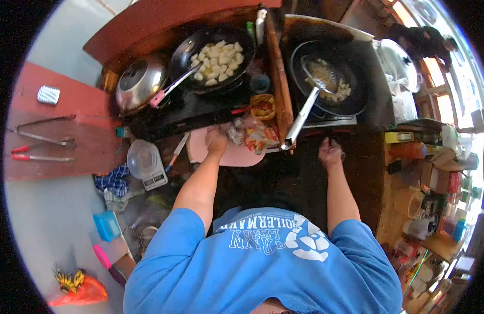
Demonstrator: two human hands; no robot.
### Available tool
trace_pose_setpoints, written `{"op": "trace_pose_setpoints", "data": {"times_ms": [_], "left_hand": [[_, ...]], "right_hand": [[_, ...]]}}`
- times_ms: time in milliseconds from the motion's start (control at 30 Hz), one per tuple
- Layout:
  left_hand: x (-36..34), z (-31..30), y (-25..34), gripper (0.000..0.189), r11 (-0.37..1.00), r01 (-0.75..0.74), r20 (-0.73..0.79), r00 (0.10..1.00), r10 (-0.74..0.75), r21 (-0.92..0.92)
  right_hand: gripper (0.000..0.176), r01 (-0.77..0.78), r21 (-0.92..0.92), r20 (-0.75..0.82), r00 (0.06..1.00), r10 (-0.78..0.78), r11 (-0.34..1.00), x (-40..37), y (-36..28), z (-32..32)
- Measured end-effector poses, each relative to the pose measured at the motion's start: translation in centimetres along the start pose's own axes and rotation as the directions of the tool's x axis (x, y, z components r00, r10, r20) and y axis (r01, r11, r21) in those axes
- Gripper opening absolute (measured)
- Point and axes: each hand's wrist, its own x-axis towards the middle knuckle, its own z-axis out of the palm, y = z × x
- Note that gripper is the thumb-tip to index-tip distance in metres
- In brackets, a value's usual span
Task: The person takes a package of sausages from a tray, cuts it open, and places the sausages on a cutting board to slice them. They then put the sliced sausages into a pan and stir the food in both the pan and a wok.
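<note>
My left hand [215, 141] rests over the pink cutting board [242, 157], its fingers too small and blurred to read. Just right of it are a crumpled clear plastic bag [235, 132] and a red and yellow packet [262, 138]. My right hand [332, 152] hangs below the right wok [351, 63], fingers apart and slightly blurred, with nothing seen in it. That wok holds pale pieces in oil and a metal strainer [308, 111], its handle jutting towards me. White chunks [217, 62] fill the left pan, where a pink-handled turner [174, 87] leans.
A lidded metal pot [141, 83] stands at the left. A knife [178, 152] lies beside the board, near a scale [154, 177] with a clear bowl. A wooden post [280, 73] rises between the stoves. Tongs [43, 157] and a can [48, 95] are far left.
</note>
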Motion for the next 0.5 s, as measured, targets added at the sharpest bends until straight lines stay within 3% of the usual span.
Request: {"op": "trace_pose_setpoints", "data": {"times_ms": [33, 67, 100, 133, 200, 233, 267, 300, 333, 433, 500], "left_hand": [[0.1, 0.2, -0.3, 0.026, 0.997, -0.067, -0.014, 0.998, 0.067, 0.028], [0.1, 0.3, -0.7, 0.025, 0.989, -0.136, -0.028, 0.990, 0.138, 0.056], [0.6, 0.6, -1.4, 0.025, 0.978, -0.168, 0.091, 0.983, 0.157, 0.125], [1.3, 1.1, -2.5, 0.026, 0.959, -0.205, 0.206, 0.965, 0.164, 0.196], [1.3, 4.0, -6.0, 0.023, 0.984, -0.070, 0.017, 0.997, 0.074, -0.166], [2.1, 5.9, -9.8, 0.017, 0.929, -0.360, -0.071, 0.928, 0.365, 0.084], [2.7, 7.0, -12.1, 0.013, 0.744, -0.573, -0.084, 0.770, 0.632, 0.344], [0.7, 1.1, -6.9, 0.012, 0.952, -0.222, 0.096, 0.964, 0.246, -0.210], [-1.6, -6.5, -0.2, 0.013, 0.745, 0.312, 0.256, 0.947, -0.194, -0.590], [-3.8, -16.1, 9.3, 0.017, 0.708, 0.218, 0.229, 0.970, -0.081, -0.672], [-4.5, -20.4, 16.4, 0.018, 0.668, 0.067, 0.224, 0.963, 0.152, -0.741]], "right_hand": [[0.031, -0.540, 0.392, 0.357, 0.835, 0.418, 0.744, 0.8, 0.3, -2.2], [0.029, -0.885, 0.452, 0.754, 0.447, 0.481, 0.113, 1.6, 0.6, -4.5], [0.027, -0.828, 0.151, 0.985, 0.079, 0.154, -0.541, 2.2, 0.9, -6.9], [0.026, -0.413, -0.351, 0.929, -0.037, -0.369, -0.841, 2.1, 1.4, -8.3], [0.025, -0.425, -0.343, 0.932, -0.039, -0.362, -0.838, 0.7, 2.2, -10.0], [0.024, -0.457, -0.354, 0.926, -0.051, -0.374, -0.816, -0.2, 2.5, -10.4], [0.023, -0.474, -0.318, 0.938, -0.033, -0.344, -0.821, -1.3, 2.7, -10.7], [0.023, -0.463, -0.308, 0.941, -0.022, -0.336, -0.831, -2.0, 3.2, -11.2], [0.024, -0.484, -0.292, 0.952, -0.066, -0.298, -0.825, -2.5, 3.6, -11.8], [0.026, -0.480, -0.277, 0.961, -0.142, -0.238, -0.832, -3.6, 4.9, -14.5], [0.024, -0.463, -0.267, 0.963, -0.102, -0.248, -0.845, -4.5, 5.8, -15.5]]}}
